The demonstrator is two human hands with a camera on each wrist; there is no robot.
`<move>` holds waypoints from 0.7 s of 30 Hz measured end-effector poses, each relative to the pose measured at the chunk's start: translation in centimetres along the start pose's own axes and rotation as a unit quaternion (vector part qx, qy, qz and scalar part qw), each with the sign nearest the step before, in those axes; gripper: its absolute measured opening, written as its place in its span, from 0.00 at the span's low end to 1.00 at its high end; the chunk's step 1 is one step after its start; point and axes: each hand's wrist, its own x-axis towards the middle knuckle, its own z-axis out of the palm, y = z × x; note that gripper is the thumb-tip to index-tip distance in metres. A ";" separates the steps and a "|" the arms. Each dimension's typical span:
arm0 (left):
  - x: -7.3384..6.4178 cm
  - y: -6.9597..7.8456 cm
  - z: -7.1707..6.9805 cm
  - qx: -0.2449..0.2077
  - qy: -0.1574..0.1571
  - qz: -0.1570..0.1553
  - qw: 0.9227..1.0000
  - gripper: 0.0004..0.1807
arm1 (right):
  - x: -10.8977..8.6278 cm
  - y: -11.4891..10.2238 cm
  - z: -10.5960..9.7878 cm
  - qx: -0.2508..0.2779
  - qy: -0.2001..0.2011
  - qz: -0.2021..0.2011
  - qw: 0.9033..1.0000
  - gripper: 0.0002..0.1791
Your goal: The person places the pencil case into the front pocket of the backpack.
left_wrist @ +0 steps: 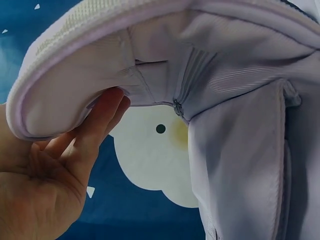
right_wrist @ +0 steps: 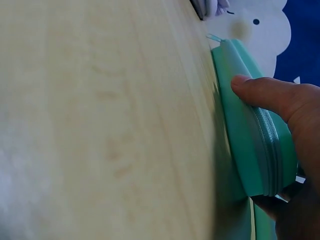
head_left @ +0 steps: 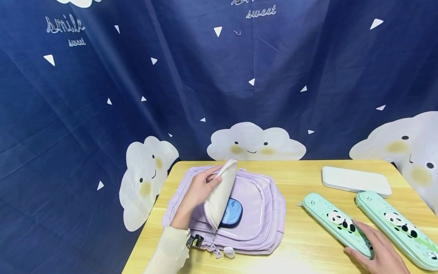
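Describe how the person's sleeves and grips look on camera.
The left sleeve is cream-coloured, long and plain. A small black item shows beside it; I can't tell whether it is worn. The left grip and right grip are bare, with no gloves or rings visible. No right sleeve shows.

We are facing a navy-blue fabric backdrop (head_left: 191,83) that is hanging in folds behind and to the left of a pale wood-grain table (head_left: 297,179). Smiling cloud prints (head_left: 251,145) are lining the cloth's bottom, white triangles (head_left: 218,31) and cursive "smile" lettering (head_left: 65,24) are dotting it higher up, and glare (head_left: 291,260) is brightening the table's near side.
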 end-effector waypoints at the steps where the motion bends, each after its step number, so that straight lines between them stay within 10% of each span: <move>1: 0.0 -0.1 0.0 -0.002 0.001 0.001 1.000 0.25 | 0.0 0.0 0.0 -0.003 -0.002 0.003 1.000 0.55; 21: -0.6 -0.7 -0.6 -0.059 -0.001 -0.001 0.998 0.26 | -0.1 0.6 -0.3 0.024 0.011 -0.010 1.000 0.54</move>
